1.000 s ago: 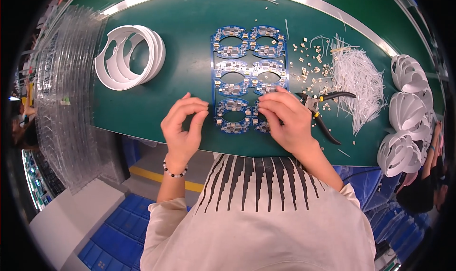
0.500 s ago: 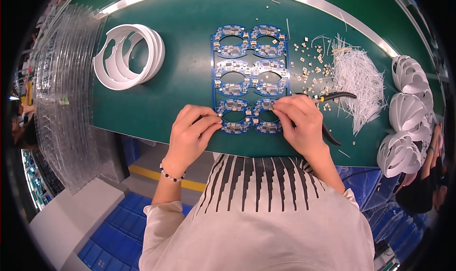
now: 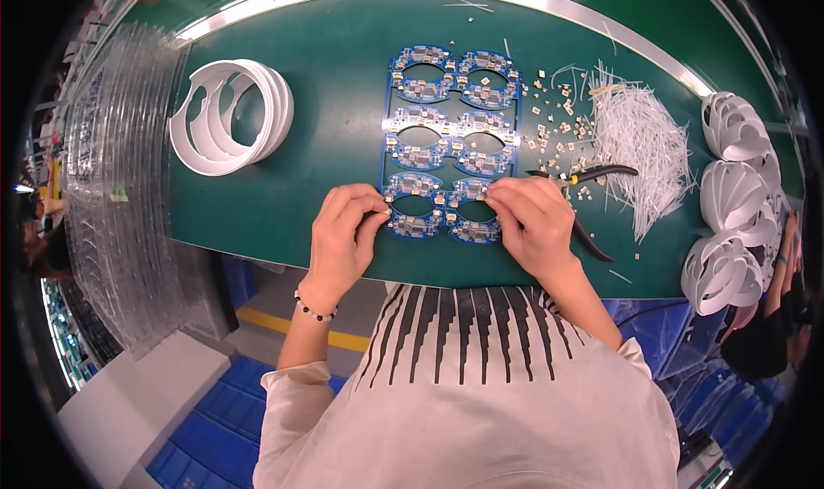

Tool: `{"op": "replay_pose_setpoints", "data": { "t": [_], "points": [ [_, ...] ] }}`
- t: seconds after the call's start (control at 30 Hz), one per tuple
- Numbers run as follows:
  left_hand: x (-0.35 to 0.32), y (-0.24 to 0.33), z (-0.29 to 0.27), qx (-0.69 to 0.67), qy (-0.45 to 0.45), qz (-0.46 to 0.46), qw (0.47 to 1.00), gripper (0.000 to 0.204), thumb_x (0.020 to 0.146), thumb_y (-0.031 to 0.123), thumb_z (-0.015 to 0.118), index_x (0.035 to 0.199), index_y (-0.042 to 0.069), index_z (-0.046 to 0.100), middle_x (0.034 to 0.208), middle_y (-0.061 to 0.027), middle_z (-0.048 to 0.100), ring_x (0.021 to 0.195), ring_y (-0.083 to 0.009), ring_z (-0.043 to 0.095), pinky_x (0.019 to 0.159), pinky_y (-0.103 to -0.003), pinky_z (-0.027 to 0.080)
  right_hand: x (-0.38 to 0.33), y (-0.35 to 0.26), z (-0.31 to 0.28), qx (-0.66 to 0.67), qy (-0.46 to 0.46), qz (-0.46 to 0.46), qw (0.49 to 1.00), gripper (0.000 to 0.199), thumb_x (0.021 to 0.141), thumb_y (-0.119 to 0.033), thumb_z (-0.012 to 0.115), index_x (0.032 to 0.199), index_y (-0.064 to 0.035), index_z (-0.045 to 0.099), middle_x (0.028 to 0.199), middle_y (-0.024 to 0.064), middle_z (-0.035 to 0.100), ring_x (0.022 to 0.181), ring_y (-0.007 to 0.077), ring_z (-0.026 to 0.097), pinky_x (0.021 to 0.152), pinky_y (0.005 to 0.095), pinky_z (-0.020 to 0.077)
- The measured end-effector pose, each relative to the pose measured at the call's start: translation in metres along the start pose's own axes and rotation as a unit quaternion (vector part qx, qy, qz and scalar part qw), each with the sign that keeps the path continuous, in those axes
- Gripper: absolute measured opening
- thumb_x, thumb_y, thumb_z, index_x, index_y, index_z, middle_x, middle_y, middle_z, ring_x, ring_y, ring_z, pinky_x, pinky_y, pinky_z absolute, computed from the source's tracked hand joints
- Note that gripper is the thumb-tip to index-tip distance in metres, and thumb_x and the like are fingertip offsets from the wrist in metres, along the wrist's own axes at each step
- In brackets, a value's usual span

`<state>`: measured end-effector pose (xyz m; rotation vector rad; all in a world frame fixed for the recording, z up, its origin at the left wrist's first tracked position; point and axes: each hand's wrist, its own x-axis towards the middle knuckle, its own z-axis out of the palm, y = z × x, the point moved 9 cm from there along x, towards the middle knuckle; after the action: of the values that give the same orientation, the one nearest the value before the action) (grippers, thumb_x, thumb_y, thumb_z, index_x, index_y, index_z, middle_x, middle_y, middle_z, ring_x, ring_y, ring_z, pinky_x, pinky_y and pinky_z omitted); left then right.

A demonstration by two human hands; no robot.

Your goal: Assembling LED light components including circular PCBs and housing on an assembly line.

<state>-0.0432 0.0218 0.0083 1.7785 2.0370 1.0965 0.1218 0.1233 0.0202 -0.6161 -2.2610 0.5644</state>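
Observation:
A blue circuit board panel lies on the green table in front of me, made of paired boards with oval openings, joined in rows. My left hand is closed, thumb and fingertips pinching the panel's lower left edge. A tiny pale piece shows at those fingertips, too small to name. On the other side my right hand is also closed, its fingertips pinched on the lower right board and hiding what lies under them. Black-handled cutters with a yellow band lie just beyond my right hand, partly covered by it.
Small cream connectors are scattered right of the panel, beside a heap of thin white strips. White ring-shaped housings line the right edge; another white housing stands at left, near stacked clear plastic trays. Someone's arm shows far right.
The panel has turned slightly, its lower end shifting left along with both hands. Both hands stay pinched at its lower end. The whole view has also shifted a little.

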Motion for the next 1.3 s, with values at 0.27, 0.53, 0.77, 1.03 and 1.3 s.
{"op": "replay_pose_setpoints", "data": {
  "t": [0.27, 0.53, 0.77, 1.03, 1.3],
  "points": [
    [0.002, -0.021, 0.001, -0.122, -0.044, -0.118, 0.985, 0.009, 0.076, -0.007, 0.061, 0.082, -0.003, 0.058, 0.087, -0.0082, 0.059, 0.068, -0.0139, 0.058, 0.063, -0.024, 0.049, 0.0, -0.001, 0.002, -0.003, 0.004, -0.002, 1.0, 0.014, 0.066, 0.001, 0.069, 0.076, -0.0021, 0.061, 0.077, 0.0057, 0.064, 0.067, 0.0223, 0.059, 0.062, 0.0307, 0.0445],
    [0.006, -0.013, -0.007, -0.15, 0.012, -0.089, 0.985, 0.006, 0.076, -0.006, 0.061, 0.08, -0.003, 0.059, 0.084, -0.0104, 0.063, 0.071, -0.0182, 0.061, 0.066, -0.025, 0.048, -0.005, 0.003, -0.004, 0.012, 0.004, -0.01, 1.0, 0.015, 0.067, -0.001, 0.07, 0.079, -0.0041, 0.062, 0.081, 0.004, 0.063, 0.074, 0.0222, 0.06, 0.069, 0.0327, 0.0452],
    [0.047, 0.069, 0.038, -0.205, -0.007, 0.045, 0.978, 0.015, 0.072, 0.001, 0.069, 0.086, 0.004, 0.064, 0.081, -0.0073, 0.065, 0.071, -0.0217, 0.062, 0.063, -0.029, 0.049, 0.0, 0.018, -0.078, -0.096, 0.09, 0.06, 0.99, 0.018, 0.065, 0.005, 0.069, 0.08, -0.0041, 0.065, 0.083, 0.0061, 0.066, 0.076, 0.0227, 0.062, 0.068, 0.03, 0.0487],
    [0.05, 0.056, 0.022, -0.138, 0.014, 0.03, 0.99, 0.017, 0.067, -0.003, 0.069, 0.082, 0.005, 0.068, 0.094, -0.0037, 0.064, 0.075, -0.0199, 0.06, 0.064, -0.029, 0.05, 0.005, 0.028, -0.088, -0.105, 0.079, 0.097, 0.987, 0.022, 0.065, 0.009, 0.064, 0.082, -0.005, 0.067, 0.094, 0.0074, 0.064, 0.087, 0.0248, 0.06, 0.075, 0.032, 0.0477],
    [0.023, -0.006, -0.012, -0.05, 0.013, -0.077, 0.996, 0.012, 0.07, -0.002, 0.068, 0.081, 0.002, 0.066, 0.086, -0.0066, 0.064, 0.077, -0.0203, 0.06, 0.065, -0.027, 0.047, 0.017, -0.025, 0.01, 0.02, -0.118, -0.024, 0.993, 0.027, 0.069, -0.003, 0.065, 0.095, -0.003, 0.062, 0.114, 0.0106, 0.056, 0.11, 0.032, 0.051, 0.094, 0.0462, 0.0394]
  ]
}}
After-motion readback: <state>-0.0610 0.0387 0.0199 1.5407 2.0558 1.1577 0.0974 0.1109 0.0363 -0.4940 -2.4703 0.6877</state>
